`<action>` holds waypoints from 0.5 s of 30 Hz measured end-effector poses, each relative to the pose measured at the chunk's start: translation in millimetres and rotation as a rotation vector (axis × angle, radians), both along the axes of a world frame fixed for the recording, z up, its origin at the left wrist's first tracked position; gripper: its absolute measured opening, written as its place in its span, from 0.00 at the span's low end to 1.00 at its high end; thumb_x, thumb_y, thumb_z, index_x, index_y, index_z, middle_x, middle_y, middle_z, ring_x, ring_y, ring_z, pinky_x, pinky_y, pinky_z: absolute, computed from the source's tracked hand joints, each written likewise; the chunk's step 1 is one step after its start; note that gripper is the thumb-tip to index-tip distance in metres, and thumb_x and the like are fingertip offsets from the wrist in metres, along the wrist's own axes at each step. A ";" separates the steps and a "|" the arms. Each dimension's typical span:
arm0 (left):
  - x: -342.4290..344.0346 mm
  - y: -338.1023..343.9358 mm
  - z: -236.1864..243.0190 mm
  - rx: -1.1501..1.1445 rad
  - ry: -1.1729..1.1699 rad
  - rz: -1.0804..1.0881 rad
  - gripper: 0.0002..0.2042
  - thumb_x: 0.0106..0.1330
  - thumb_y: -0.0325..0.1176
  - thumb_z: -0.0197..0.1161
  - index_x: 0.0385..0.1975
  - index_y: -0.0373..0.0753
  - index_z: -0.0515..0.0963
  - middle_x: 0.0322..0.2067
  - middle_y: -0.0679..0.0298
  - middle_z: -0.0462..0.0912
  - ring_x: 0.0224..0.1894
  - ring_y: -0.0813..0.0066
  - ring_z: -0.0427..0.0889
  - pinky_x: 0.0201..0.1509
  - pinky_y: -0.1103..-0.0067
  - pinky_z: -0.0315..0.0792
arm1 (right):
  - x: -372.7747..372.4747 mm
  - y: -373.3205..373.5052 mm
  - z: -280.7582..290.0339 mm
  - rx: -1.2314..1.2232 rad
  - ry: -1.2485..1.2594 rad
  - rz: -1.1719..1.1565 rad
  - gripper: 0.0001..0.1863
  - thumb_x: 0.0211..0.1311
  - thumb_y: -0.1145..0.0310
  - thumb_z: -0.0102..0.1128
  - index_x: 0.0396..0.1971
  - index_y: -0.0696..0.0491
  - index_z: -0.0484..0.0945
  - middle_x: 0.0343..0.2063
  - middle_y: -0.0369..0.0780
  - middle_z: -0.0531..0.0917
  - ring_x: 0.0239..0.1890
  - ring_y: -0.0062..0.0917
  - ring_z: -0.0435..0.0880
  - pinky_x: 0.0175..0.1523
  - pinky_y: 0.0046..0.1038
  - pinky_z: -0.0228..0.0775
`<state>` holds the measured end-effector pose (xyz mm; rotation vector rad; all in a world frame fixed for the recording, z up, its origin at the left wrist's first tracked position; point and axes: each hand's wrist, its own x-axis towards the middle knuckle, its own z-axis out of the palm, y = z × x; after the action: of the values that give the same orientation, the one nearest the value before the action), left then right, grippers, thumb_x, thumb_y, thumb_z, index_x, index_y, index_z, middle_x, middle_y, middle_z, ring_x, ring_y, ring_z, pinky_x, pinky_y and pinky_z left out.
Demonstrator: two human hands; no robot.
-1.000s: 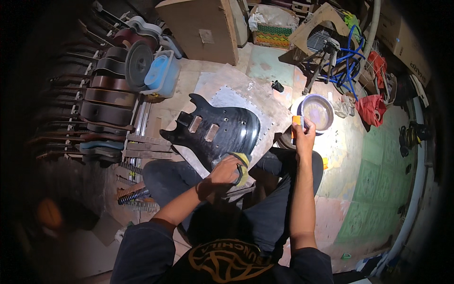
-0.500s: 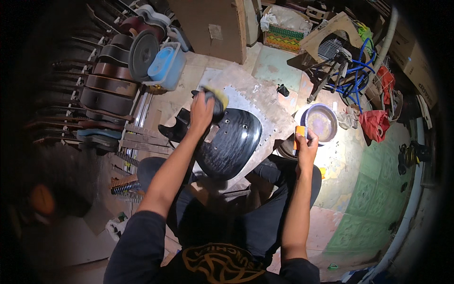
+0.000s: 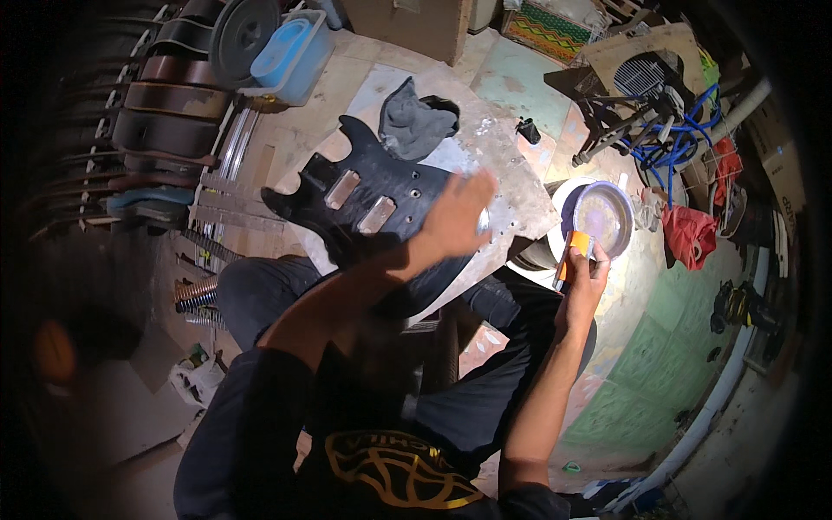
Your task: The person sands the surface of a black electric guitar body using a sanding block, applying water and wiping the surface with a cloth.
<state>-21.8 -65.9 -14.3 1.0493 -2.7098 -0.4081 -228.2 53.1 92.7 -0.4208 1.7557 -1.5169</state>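
A black electric guitar body (image 3: 381, 186) with two rectangular cutouts lies flat on a grey board in front of me. My left hand (image 3: 455, 217), blurred by motion, is over the body's right side with its fingers stretched out and nothing seen in it. Whether the palm touches the surface is hidden. A crumpled dark grey cloth (image 3: 412, 126) rests on the board just beyond the body. To the right, my right hand (image 3: 585, 282) is closed around a small orange block (image 3: 581, 243) with a greyish side, held near a round basin (image 3: 611, 208).
The board (image 3: 520, 195) extends past the body, with a small black object (image 3: 528, 131) near its far edge. Several guitar bodies (image 3: 169, 95) stand racked at left, beside a blue plastic container (image 3: 299, 65). Blue hose (image 3: 672, 152) and a red bag (image 3: 691, 236) lie at right.
My left hand has let go of the dark cloth, left beyond the guitar body, and moved right and nearer over it. My right hand keeps the orange block; the whole view has shifted.
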 end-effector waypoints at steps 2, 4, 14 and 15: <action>9.4 49.1 -0.7 0.035 -0.016 -0.217 0.43 0.60 0.54 0.62 0.70 0.29 0.62 0.74 0.46 0.58 0.78 0.54 0.54 0.79 0.55 0.44 | 2.1 1.1 0.5 0.007 0.012 0.018 0.28 0.67 0.74 0.63 0.64 0.64 0.65 0.46 0.43 0.79 0.45 0.23 0.81 0.52 0.25 0.74; 32.7 94.0 -1.8 0.076 0.090 -0.289 0.44 0.61 0.56 0.60 0.70 0.28 0.62 0.73 0.47 0.59 0.78 0.56 0.53 0.81 0.56 0.40 | 5.0 -1.5 -1.0 0.005 0.049 0.035 0.28 0.67 0.74 0.63 0.64 0.64 0.65 0.46 0.43 0.79 0.45 0.22 0.81 0.52 0.24 0.74; 24.3 -11.7 -7.0 -0.019 0.016 0.035 0.41 0.66 0.55 0.59 0.72 0.31 0.60 0.74 0.48 0.57 0.77 0.51 0.54 0.79 0.53 0.46 | 10.8 -0.4 -8.3 0.014 0.110 0.067 0.30 0.68 0.72 0.64 0.65 0.64 0.64 0.49 0.44 0.78 0.48 0.24 0.80 0.55 0.27 0.73; 18.0 -17.4 -7.5 -0.036 0.012 0.193 0.42 0.66 0.56 0.58 0.72 0.30 0.60 0.74 0.46 0.57 0.77 0.50 0.54 0.79 0.53 0.46 | 10.7 -0.7 -10.6 0.006 0.102 0.067 0.30 0.68 0.72 0.64 0.65 0.64 0.64 0.49 0.44 0.78 0.48 0.25 0.80 0.56 0.27 0.73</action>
<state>-3.7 -83.3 -21.8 1.2795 -2.5643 -0.3301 -217.6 52.4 82.1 -0.5576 1.8054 -1.4656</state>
